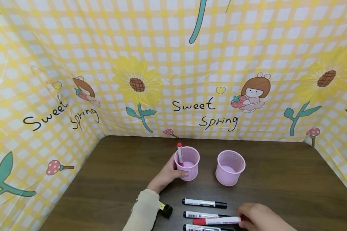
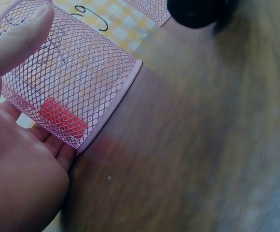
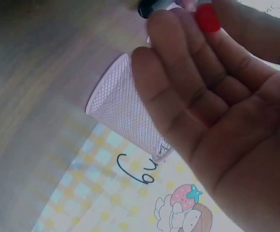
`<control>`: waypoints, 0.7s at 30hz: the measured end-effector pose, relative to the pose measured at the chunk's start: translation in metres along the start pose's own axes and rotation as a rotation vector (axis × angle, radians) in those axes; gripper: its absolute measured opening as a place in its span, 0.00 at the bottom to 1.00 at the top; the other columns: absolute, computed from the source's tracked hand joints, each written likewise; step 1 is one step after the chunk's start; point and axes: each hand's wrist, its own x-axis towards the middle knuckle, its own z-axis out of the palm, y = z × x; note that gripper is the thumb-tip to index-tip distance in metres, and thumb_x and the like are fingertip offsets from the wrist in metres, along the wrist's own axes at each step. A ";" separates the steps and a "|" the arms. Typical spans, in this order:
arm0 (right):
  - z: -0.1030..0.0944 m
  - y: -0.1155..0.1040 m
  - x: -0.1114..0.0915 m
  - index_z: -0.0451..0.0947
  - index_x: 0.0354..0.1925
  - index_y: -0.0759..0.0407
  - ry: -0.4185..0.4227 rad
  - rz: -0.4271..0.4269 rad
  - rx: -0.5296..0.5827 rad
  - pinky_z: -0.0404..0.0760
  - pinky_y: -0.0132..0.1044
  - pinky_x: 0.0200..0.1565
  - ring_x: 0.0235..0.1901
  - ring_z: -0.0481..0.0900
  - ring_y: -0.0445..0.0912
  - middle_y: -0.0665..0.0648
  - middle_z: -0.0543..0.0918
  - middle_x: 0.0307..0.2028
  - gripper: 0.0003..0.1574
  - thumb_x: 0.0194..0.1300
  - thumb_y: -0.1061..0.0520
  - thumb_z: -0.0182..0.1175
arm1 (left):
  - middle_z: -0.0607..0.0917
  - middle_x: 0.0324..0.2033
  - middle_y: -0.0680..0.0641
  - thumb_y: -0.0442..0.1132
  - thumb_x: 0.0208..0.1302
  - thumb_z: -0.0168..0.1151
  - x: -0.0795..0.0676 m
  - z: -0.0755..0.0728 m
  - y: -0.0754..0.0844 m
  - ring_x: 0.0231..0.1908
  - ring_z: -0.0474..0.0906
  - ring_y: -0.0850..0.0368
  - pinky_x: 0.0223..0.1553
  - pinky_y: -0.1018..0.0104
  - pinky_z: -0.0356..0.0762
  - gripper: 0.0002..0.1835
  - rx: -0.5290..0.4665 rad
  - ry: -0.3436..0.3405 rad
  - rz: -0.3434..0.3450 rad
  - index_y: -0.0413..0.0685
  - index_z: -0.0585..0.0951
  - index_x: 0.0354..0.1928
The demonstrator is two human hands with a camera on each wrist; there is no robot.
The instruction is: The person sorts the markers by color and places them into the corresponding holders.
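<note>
My left hand point(image 1: 171, 171) grips a pink mesh pen cup point(image 1: 191, 171) from its left side, thumb across the front. Inside that cup a red marker point(image 1: 180, 154) leans upright; its red end point(image 2: 63, 117) shows through the mesh in the left wrist view. At the lower right, my right hand point(image 1: 258, 216) pinches the right end of another red marker point(image 1: 219, 220), which lies level among black-capped markers. In the right wrist view, that marker's red tip point(image 3: 208, 18) pokes out between thumb and fingers. A second pink cup point(image 1: 229, 171) stands apart, with no marker visible in it.
One black marker point(image 1: 203, 203) lies behind the red one, a second point(image 1: 202, 214) right beside it, and a third point(image 1: 205, 227) at the frame's bottom edge. A black device point(image 1: 166, 211) sits at the left wrist. Yellow checked cloth point(image 1: 173, 80) hangs behind the brown table point(image 1: 127, 160).
</note>
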 end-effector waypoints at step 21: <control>-0.028 -0.028 0.012 0.77 0.44 0.53 0.404 -0.187 0.209 0.75 0.24 0.39 0.35 0.78 0.37 0.46 0.81 0.36 0.26 0.48 0.71 0.69 | 0.67 0.62 0.40 0.30 0.50 0.71 -0.002 0.002 0.006 0.61 0.62 0.42 0.62 0.48 0.55 0.48 -0.007 0.005 0.001 0.50 0.55 0.71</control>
